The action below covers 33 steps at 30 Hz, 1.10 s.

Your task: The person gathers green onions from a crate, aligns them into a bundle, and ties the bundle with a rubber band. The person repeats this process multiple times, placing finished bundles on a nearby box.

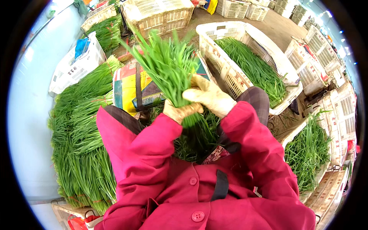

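Note:
My left hand (182,111), in a pale soiled glove, is wrapped around a bunch of green chives (169,69), its fingers closed across the front. The leaves fan out above the fist, their tops blurred, and more of the bunch shows below it. Against the bunch's right side rests my right hand (211,96), also gloved, with thumb and fingers apart; the tips touch the leaves and I see nothing gripped between them. Loose chives (198,138) lie below, between my knees. Beyond the bunch is a colourful woven plastic sack (123,89) with a dark strap.
Tied chive bundles (83,138) are piled at the left beside a pale wall (28,120). A white plastic crate (230,77) ahead right holds more chives (253,69); another crate of loose leaves (309,152) stands at the right. Stacked crates (161,17) stand at the back.

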Tool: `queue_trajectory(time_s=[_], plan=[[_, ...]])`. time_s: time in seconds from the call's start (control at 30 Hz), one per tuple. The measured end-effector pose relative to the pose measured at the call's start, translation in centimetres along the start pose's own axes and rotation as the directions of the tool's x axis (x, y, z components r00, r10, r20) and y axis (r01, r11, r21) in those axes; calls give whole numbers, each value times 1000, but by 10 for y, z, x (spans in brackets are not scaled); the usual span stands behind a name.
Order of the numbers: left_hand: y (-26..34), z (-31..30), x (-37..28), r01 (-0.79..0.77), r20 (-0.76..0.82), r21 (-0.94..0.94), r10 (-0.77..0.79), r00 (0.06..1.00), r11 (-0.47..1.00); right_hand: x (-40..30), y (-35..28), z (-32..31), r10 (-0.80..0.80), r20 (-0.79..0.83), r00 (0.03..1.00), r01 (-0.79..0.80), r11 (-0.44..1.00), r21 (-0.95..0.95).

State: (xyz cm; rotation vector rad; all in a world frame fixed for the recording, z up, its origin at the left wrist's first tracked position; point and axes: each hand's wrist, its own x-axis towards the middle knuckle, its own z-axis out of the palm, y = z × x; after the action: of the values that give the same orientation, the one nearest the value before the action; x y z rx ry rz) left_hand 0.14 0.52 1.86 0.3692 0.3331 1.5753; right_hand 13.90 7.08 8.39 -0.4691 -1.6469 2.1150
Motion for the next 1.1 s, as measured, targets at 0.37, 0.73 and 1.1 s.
queue_trajectory(time_s=[0.37,0.73,1.1], plan=[[97,35,-73,-448,67,217,444,893,867,-47,14,5,381,75,922,-12,223,-975],[163,-29,-102,-566,-181,161,588,788,808,-104,-7,14,296,87,951,-57,446,-893],[146,-17,-101,-583,-136,117,594,793,804,-158,-31,26,211,163,964,53,445,-894]])
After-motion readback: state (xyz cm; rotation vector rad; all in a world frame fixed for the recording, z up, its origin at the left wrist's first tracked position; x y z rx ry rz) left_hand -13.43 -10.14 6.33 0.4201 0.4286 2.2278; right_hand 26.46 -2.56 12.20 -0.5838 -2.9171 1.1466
